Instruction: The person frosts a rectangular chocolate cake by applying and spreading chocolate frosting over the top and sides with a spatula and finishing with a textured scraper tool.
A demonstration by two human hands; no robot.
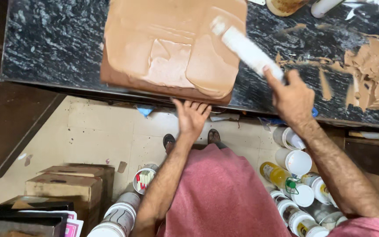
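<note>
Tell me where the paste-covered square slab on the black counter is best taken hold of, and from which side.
Grip the slab by its bare near edge, coming from below on the person's side. Its top is coated in wet tan paste, so fingers there would smear it, while that edge overhangs the counter and looks clean. The left hand already sits under it; the right hand holds a white tool.

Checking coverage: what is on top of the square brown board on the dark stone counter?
Tan paste covers nearly all of the square brown board; only its near edge shows. The surface beneath is hidden.

Workshop, paste-smeared dark stone bench [58,44], tubs & jars [299,162] on floor, cardboard boxes [64,186]
</note>
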